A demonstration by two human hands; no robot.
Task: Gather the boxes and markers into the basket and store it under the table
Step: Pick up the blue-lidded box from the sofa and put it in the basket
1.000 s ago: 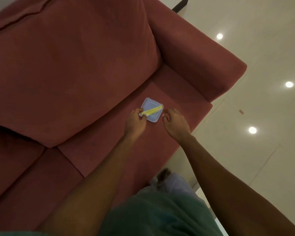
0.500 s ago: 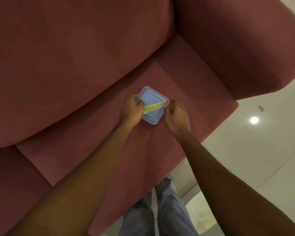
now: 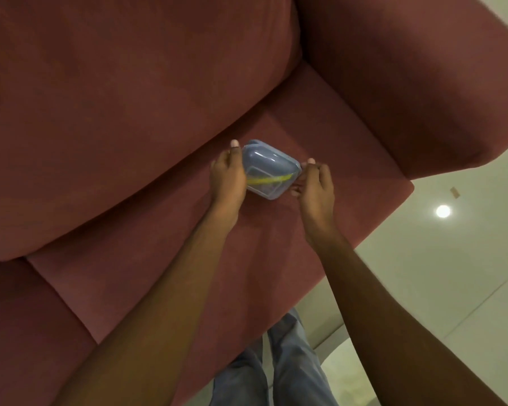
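A small pale blue plastic box (image 3: 267, 164) with a lid is tilted up off the red sofa seat (image 3: 188, 259). A yellow marker (image 3: 272, 179) lies across its lower part. My left hand (image 3: 228, 178) grips the box's left side and pins the marker's left end. My right hand (image 3: 316, 186) holds the box's right edge with fingertips. No basket is in view.
The sofa's back cushion (image 3: 129, 98) rises on the left and its armrest (image 3: 408, 83) on the right. Glossy pale floor (image 3: 452, 288) with light reflections lies at right. My legs in grey trousers (image 3: 276, 370) stand at the seat's front edge.
Both hands closed on the box and marker, which lay flat on the seat, and tipped them up off the cushion. The camera moved closer and lower.
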